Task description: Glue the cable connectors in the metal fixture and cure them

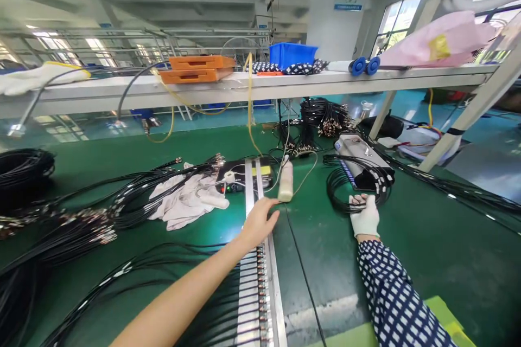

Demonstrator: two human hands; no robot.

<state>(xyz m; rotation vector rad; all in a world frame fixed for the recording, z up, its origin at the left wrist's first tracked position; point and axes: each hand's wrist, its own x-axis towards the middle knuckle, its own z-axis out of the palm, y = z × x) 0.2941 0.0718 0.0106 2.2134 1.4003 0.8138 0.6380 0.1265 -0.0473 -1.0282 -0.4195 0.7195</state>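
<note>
My bare left hand (260,222) is over the metal rail (273,287), its fingers stretched forward and thumb apart, holding nothing. Its fingertips lie close to the base of a pale bottle (286,180). Many black cables end in a row of connectors along the rail. On the right, my right hand (365,216), in a white glove, has its fingers closed round the near edge of a coil of black cables (334,190). That coil rests partly against a grey tray (358,152). A black device (266,178) with lit indicators sits beyond my left hand.
Black cable bundles (130,200) and a crumpled whitish cloth (187,200) lie at left on the green table. More cables (325,114) are piled at the back. A shelf (285,84) crosses above, with orange cases (197,68) and a blue bin (293,55). One black cable (303,271) runs between my hands.
</note>
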